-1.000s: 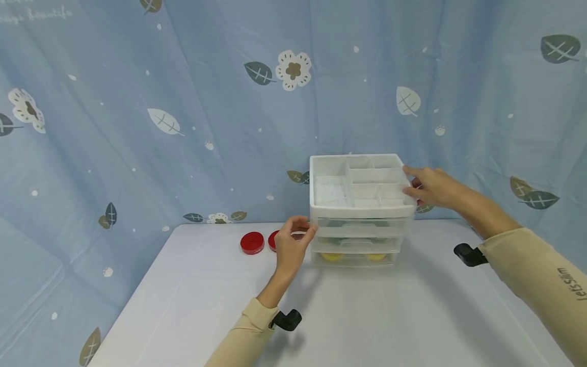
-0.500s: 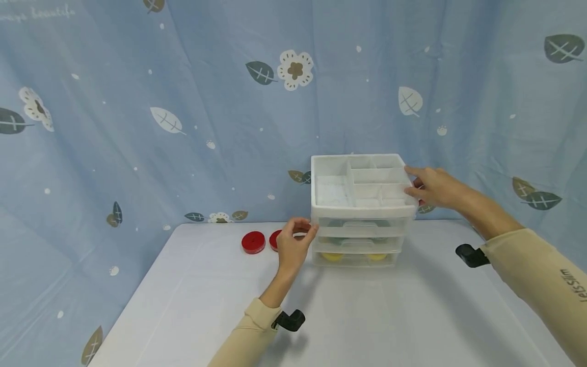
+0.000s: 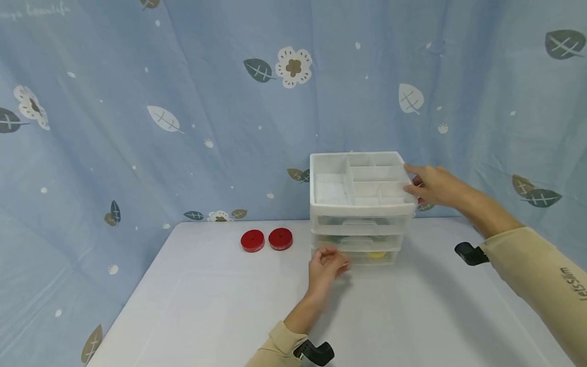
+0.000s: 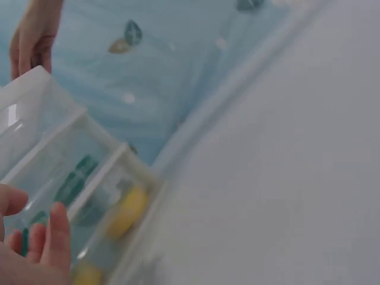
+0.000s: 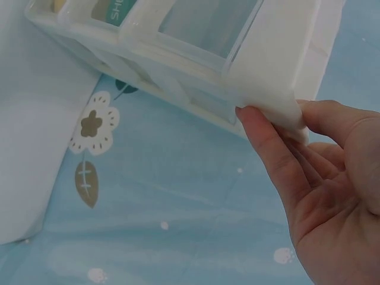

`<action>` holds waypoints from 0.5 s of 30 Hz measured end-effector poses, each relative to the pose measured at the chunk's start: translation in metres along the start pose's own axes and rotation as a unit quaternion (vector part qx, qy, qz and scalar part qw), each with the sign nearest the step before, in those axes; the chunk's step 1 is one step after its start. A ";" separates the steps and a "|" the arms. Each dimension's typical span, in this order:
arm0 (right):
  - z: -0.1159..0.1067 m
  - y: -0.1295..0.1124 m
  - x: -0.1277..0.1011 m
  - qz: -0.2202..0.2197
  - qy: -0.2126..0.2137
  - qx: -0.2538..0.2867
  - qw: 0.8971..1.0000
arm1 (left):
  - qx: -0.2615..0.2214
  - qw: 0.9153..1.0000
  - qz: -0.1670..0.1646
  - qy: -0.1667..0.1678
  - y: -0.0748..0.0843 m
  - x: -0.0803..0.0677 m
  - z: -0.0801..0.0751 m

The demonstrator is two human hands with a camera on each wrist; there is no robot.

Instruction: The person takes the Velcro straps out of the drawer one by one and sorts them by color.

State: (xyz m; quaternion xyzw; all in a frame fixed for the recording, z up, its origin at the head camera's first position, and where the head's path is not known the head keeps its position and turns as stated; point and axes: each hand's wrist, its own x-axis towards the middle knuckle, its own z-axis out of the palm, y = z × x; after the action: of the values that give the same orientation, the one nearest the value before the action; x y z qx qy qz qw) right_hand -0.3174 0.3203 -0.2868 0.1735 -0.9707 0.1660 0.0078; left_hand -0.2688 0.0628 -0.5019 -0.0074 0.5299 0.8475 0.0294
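A white translucent drawer unit (image 3: 357,211) with three drawers and a divided top tray stands at the back of the table. My right hand (image 3: 415,182) rests against its upper right corner with the fingers straight; in the right wrist view the thumb (image 5: 264,139) presses the unit's corner (image 5: 267,89). My left hand (image 3: 337,262) hovers just in front of the bottom drawer (image 3: 367,257), fingers loosely curled, holding nothing. In the left wrist view its fingers (image 4: 50,237) lie beside the drawers, where yellow items (image 4: 127,208) show through the clear plastic.
Two red discs (image 3: 252,240) (image 3: 281,238) lie flat on the white table (image 3: 206,306), left of the unit. A blue curtain with leaves and flowers (image 3: 183,102) hangs close behind the table and the unit.
My left hand has left the unit's left side at the top drawer and dropped right and nearer, to the front of the bottom drawer. The right hand has stayed put.
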 end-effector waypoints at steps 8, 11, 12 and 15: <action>-0.001 0.000 0.000 0.000 0.003 0.003 1.000 | -0.165 0.982 -0.093 0.003 -0.011 -0.002 0.033; -0.001 0.000 0.000 -0.003 0.004 0.006 1.000 | -0.198 0.976 -0.089 0.008 -0.010 -0.004 0.043; -0.001 -0.001 0.000 -0.003 0.004 0.006 1.000 | -0.208 0.974 -0.088 0.013 -0.009 -0.005 0.046; -0.001 -0.002 -0.001 -0.001 0.003 0.008 1.000 | -0.231 0.969 -0.080 0.023 -0.007 -0.005 0.053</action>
State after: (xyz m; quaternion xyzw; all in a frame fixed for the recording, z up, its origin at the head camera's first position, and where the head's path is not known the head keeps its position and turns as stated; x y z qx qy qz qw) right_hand -0.3164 0.3192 -0.2858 0.1744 -0.9691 0.1744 0.0094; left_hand -0.2621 0.1131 -0.4846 -0.0761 0.3182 0.9414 0.0822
